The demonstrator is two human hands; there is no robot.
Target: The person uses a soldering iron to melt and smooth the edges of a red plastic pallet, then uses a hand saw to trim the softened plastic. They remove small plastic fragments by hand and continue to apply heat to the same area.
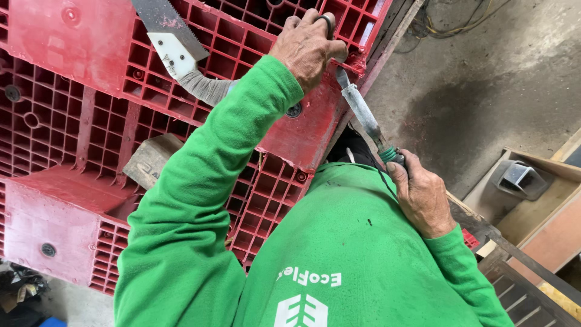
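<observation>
A red plastic pallet [72,121] with a grid underside lies in front of me. My left hand [307,43], in a green sleeve, reaches up and curls its fingers over the pallet's far right edge. My right hand [422,197] is closed round the green handle of a metal chisel [363,112]. The blade slants up to the left, and its tip meets the pallet's edge just below my left hand.
A hand saw [172,39] with a cloth-wrapped handle rests on the pallet at the top. A wooden block [151,158] sits in the pallet's middle. At the right is a wooden box [544,224] with a grey welding mask [519,178]. Concrete floor [478,79] lies beyond.
</observation>
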